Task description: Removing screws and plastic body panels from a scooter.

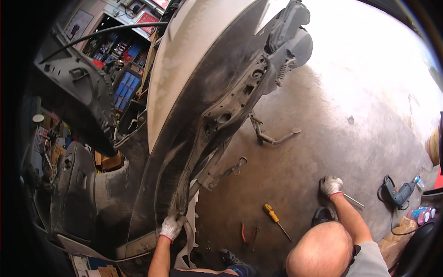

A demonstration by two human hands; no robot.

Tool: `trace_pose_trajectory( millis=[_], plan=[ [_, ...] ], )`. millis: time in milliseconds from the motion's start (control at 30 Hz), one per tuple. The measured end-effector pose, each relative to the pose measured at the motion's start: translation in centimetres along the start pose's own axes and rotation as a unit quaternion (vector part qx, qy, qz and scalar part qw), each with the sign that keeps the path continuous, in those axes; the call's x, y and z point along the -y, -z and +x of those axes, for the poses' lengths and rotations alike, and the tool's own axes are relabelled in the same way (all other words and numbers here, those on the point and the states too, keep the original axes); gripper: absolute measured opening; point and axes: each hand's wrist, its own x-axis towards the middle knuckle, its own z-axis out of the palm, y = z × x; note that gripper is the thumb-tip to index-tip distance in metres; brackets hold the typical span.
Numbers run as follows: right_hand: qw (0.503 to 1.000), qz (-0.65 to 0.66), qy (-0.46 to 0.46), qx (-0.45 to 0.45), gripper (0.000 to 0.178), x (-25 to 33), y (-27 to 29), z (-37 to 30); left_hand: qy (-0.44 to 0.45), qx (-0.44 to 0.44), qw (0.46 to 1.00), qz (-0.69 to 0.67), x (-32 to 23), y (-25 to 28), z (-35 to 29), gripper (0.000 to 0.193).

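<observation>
A dusty scooter (194, 99) with a cream panel and dark plastic trim leans across the left half of the view. My left hand (171, 227), in a pale knit glove with a red cuff, has its fingers closed on the lower end of the dark trim panel (159, 210). Low over the concrete floor on the right, my gloved right hand (331, 186) is curled closed. A thin metal rod (354, 200) sticks out beside its wrist and appears to be in the grip; its other end is hidden. My bare knee (318, 251) fills the lower middle.
A yellow-handled screwdriver (273, 215), red-handled pliers (243, 233) and a slim dark tool (255, 238) lie between my hands. A corded power drill (400, 191), pink bottles (420, 215) and a brown paper bag (396, 237) stand right. The scooter's stand (277, 136) juts out. Cluttered shelves (113, 48) are behind.
</observation>
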Motion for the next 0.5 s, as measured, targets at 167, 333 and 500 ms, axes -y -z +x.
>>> trace_pose_trajectory(
  millis=[167,333,500],
  plan=[
    [0.999,0.001,0.018,-0.040,0.041,0.0,-1.1,0.3,0.090,0.006,0.964,-0.251,-0.9,-0.5,-0.4,0.034],
    [0.998,-0.019,-0.001,-0.057,0.038,-1.6,-2.2,1.2,0.057,-0.001,0.985,-0.160,-4.5,-0.1,0.0,0.049],
    [0.996,-0.050,0.017,-0.075,0.040,-2.2,-3.3,2.7,0.014,-0.046,0.993,-0.105,1.9,-2.6,1.7,0.022]
  ],
)
